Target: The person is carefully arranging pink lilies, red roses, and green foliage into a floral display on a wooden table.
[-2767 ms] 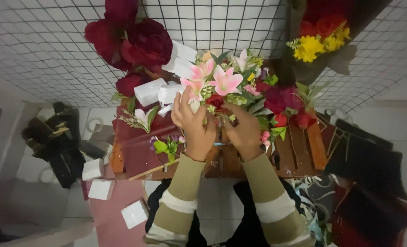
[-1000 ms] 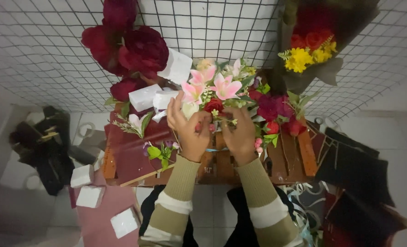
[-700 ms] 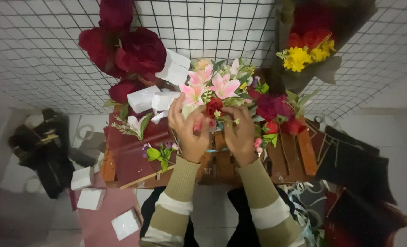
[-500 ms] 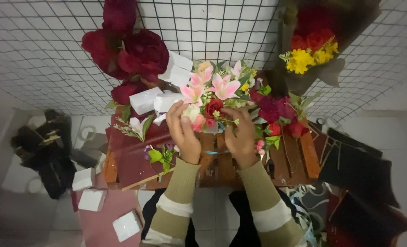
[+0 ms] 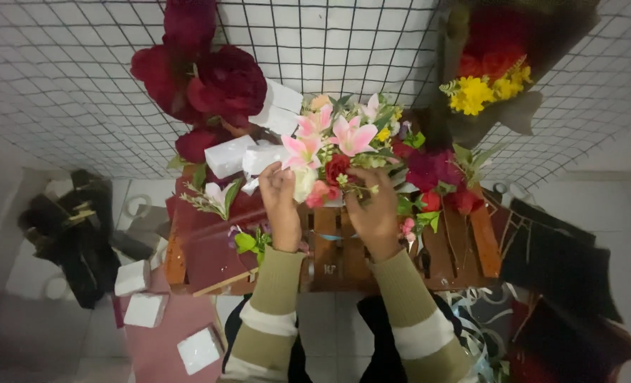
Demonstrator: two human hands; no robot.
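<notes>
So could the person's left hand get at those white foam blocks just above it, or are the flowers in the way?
Probably yes. The left hand sits at the left edge of the pink and red flower arrangement, and the white foam blocks lie just up and left of its fingertips, with nothing between them. The flowers are mostly to its right.

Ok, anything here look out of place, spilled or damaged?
Nothing looks damaged. Loose white foam blocks lie scattered on the floor, left of the wooden crate, and ribbon trails at the right. Both hands, left hand and right hand, work the flower arrangement.
</notes>
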